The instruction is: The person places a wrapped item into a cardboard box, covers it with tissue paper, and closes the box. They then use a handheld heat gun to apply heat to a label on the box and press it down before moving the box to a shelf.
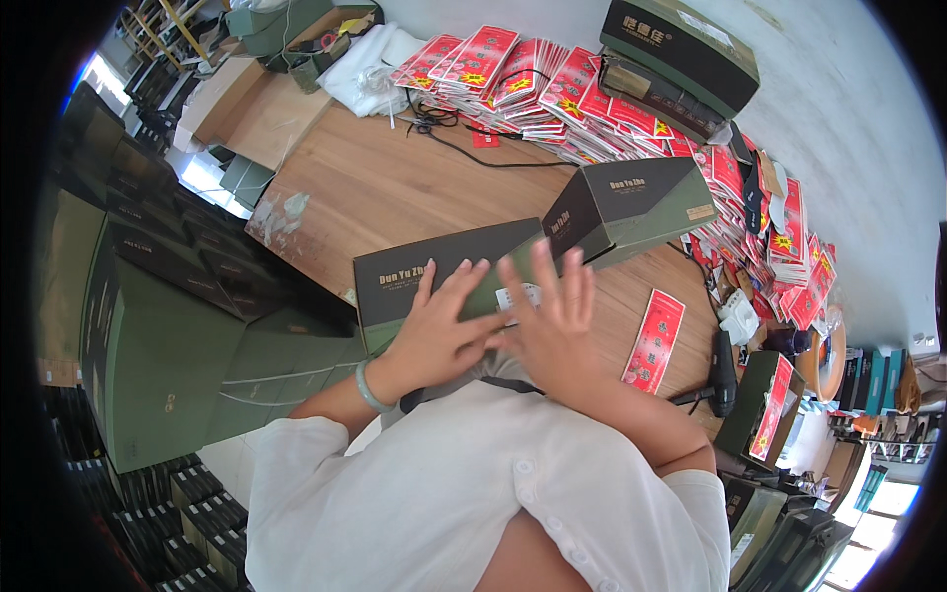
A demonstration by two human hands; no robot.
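A black and green shoebox-like carton (pixel 390 291) lies at the table's near edge, in front of my body. Over its near side are both my hands, fingers spread. My left hand (pixel 444 321), with a pale bangle on the wrist, has its fingertips against or just above the box; I cannot tell which. To the right, my right hand (pixel 554 331) is held up with its fingers fanned out, and nothing is in it. The two thumbs meet or overlap between them. A white label (pixel 510 298) on the box is partly covered. Just beyond, a second black and green box (pixel 631 207) stands at an angle.
Red printed packets (pixel 483 59) are heaped along the wall, with two stacked boxes (pixel 681 49) among them. One red packet (pixel 653 340) lies right of my hands, near a black hair dryer (pixel 723 370). Black cable (pixel 483 158) crosses the wooden table. Large green boxes (pixel 168 345) stand left.
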